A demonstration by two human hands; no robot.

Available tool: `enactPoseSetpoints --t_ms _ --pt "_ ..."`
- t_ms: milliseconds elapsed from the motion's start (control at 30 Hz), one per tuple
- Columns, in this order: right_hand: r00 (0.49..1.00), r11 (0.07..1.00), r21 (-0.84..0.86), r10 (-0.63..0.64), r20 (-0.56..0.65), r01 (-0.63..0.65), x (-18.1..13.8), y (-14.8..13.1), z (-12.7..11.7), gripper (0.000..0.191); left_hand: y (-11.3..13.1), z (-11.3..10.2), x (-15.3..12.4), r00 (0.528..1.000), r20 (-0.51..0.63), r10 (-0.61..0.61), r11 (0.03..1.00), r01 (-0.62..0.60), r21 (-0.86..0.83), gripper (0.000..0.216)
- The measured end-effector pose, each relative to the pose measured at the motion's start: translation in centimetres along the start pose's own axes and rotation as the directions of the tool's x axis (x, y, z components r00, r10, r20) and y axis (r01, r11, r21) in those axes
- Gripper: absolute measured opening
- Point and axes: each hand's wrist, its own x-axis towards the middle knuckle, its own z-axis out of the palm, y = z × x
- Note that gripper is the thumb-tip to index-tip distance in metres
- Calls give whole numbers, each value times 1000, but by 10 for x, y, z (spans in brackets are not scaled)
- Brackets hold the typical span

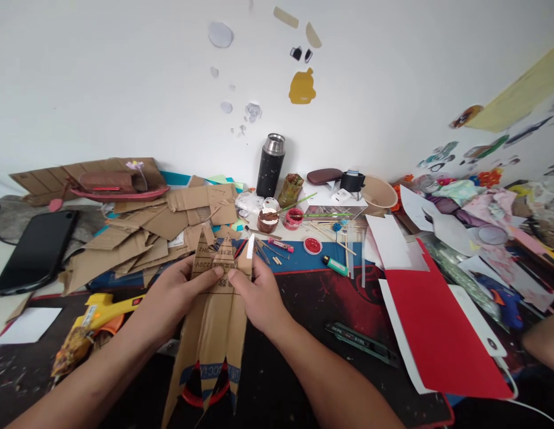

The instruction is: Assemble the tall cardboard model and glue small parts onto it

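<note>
Between my two hands is a long folded piece of cardboard (pixel 214 322), printed with characters and cut into points at both ends. My left hand (pixel 185 292) grips its left edge, thumb pressed on the printed face. On the other edge my right hand (pixel 259 295) holds it the same way, the two thumb tips close together. The fingers behind the cardboard are partly hidden. A white-tipped strip (pixel 251 245) sticks up by my right hand; I cannot tell whether it belongs to the cardboard.
Cardboard scraps (pixel 138 232) pile up at the left, near a model boat (pixel 120 185) and a yellow glue gun (pixel 102 313). A black thermos (pixel 271 167) stands behind paint jars (pixel 293 218). On the right lie a utility knife (pixel 361 342), red paper (pixel 447 333) and a blue glue gun (pixel 500 298); someone's arm (pixel 545 339) shows there.
</note>
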Motion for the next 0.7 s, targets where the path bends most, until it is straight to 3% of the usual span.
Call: enactPoseSetpoints --t_ms 233,533,700 --pt "999 999 37 34 19 -35 0 -2 -2 36 8 1 -3 998 -21 57 998 -57 12 57" --pt "1000 1000 -15 -24 17 24 0 3 -2 35 2 1 0 989 -10 148 987 -147 60 50" --pt "1000 1000 -14 -6 -12 6 2 2 -1 33 -2 2 1 994 10 105 994 -105 21 54"
